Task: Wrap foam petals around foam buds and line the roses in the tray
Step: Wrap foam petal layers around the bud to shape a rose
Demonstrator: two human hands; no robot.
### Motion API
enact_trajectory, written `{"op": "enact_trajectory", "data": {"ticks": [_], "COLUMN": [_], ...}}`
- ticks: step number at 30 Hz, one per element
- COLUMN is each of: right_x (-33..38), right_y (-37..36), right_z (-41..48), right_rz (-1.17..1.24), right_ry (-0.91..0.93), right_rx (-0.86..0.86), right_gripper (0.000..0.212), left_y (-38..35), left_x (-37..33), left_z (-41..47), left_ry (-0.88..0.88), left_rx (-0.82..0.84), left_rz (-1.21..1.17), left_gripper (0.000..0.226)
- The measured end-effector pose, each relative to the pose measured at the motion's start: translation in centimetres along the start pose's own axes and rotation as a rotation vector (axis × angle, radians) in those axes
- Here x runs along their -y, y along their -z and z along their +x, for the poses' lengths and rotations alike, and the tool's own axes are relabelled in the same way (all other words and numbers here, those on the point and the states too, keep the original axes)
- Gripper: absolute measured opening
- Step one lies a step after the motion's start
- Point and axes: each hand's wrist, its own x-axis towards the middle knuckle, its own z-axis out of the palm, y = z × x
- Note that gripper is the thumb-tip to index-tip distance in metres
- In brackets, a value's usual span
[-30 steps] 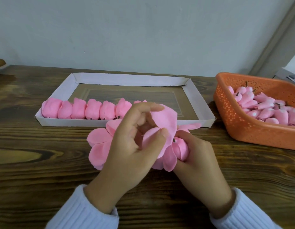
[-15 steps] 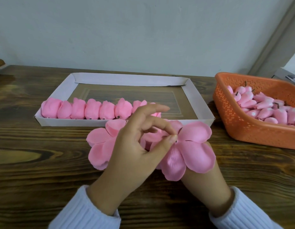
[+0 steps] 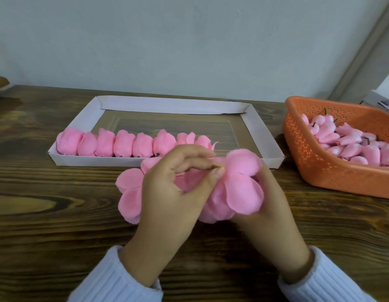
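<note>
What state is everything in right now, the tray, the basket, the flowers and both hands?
tray, partly filled, one row along its near wall.
finished roses, wrapped, side by side in the tray.
basket, holding a heap of buds.
unfinished rose, petals spread open, held up.
loose petals, flat on the table.
left hand, pinching the unfinished rose.
right hand, holding it from beneath.

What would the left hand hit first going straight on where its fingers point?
The foam petals in the right hand: the left hand pinches them at its fingertips. Beyond, likely the tray corner, though depth is unclear.
</note>
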Motion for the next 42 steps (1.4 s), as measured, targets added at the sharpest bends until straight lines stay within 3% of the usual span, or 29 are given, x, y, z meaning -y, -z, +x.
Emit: {"op": "enact_trajectory", "data": {"ticks": [3, 6, 8, 11, 16, 22, 31, 36, 39, 42], "right_x": [-0.2, 0.0, 0.7, 0.6, 0.7, 0.7, 0.9, 0.8, 0.4, 0.7], "right_y": [0.2, 0.6, 0.9, 0.9, 0.7, 0.5, 0.5, 0.6, 0.8, 1.0], "right_z": [0.8, 1.4, 1.7, 1.6, 1.3, 1.0, 0.9, 0.8, 0.9, 1.1], "right_rz": [0.138, 0.568, 0.800, 0.901, 1.016, 1.024, 1.009, 0.958, 0.960, 0.887], "right_ry": [-0.142, -0.425, -0.554, -0.552, -0.490, -0.546, -0.522, -0.522, -0.508, -0.452], "right_rx": [-0.046, -0.034, 0.046, 0.189, 0.321, 0.448, 0.575, 0.546, 0.506, 0.397], "right_gripper": [0.045, 0.035, 0.043, 0.061, 0.045, 0.060, 0.051, 0.061, 0.070, 0.066], "left_y": [0.5, 0.6, 0.4, 0.1, -0.3, -0.4, -0.4, -0.3, -0.4, -0.4], "left_x": [-0.1, -0.3, -0.1, 0.2, 0.2, 0.2, 0.1, 0.3, 0.5, 0.8], "left_z": [0.2, 0.0, -0.2, -0.4, -0.7, -0.5, -0.8, -0.8, -0.7, -0.7], "left_ry": [-0.055, -0.195, -0.261, -0.301, -0.320, -0.295, -0.189, -0.150, -0.120, -0.088], "left_rx": [-0.113, -0.121, -0.086, -0.017, 0.045, 0.074, 0.153, 0.227, 0.161, 0.111], "left_rz": [0.051, 0.178, 0.221, 0.245, 0.250, 0.210, 0.154, 0.254, 0.250, 0.239], "left_gripper": [0.023, 0.027, 0.021, 0.021, 0.019, 0.020, 0.033, 0.042, 0.038, 0.045]}}
